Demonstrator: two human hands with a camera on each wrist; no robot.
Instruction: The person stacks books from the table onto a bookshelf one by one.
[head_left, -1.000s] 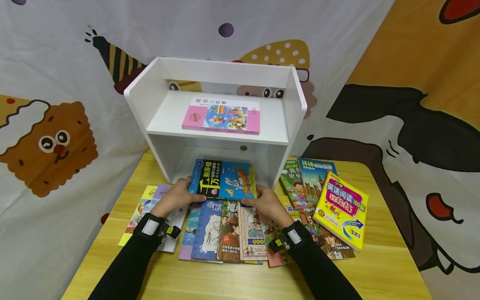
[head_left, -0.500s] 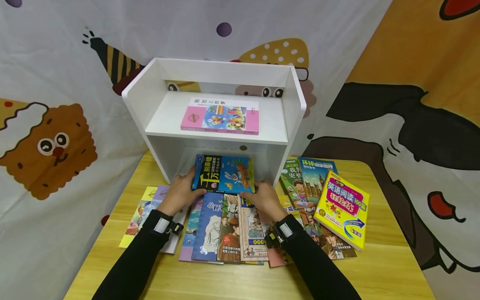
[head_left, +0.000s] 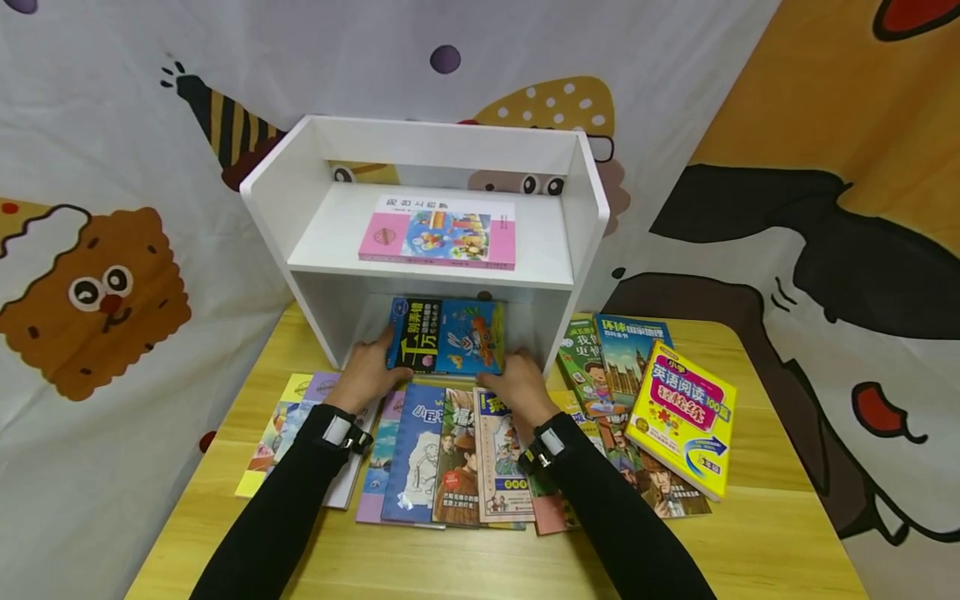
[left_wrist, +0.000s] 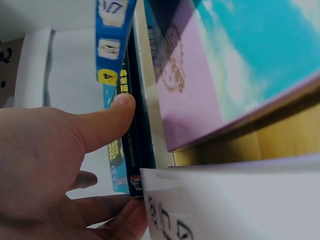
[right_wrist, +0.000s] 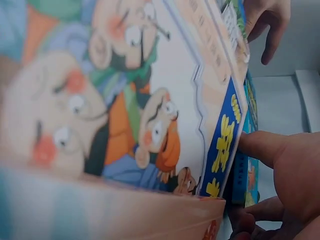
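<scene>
A blue-and-black book (head_left: pixel 448 337) with yellow characters and a rabbit picture lies face up in the lower compartment of the white shelf (head_left: pixel 432 277). My left hand (head_left: pixel 366 377) holds its left end, and my right hand (head_left: pixel 522 388) its right end. In the left wrist view, the left thumb lies against the spine while other fingers curl by the corner. The right wrist view has the right thumb (right_wrist: pixel 262 146) at the book's near edge; its other fingers are partly hidden. Directly in front lies a row of overlapping books, including a blue one (head_left: pixel 415 454).
A pink book (head_left: pixel 438 233) lies on the upper shelf. Several books sit right of the shelf, with a yellow one (head_left: pixel 681 421) on top. More books (head_left: pixel 273 425) are at the left. Bare wooden table (head_left: pixel 420 567) shows along the front.
Both hands have moved forward, away from me, and the blue-and-black book has gone deeper into the lower compartment. The other books have stayed in place.
</scene>
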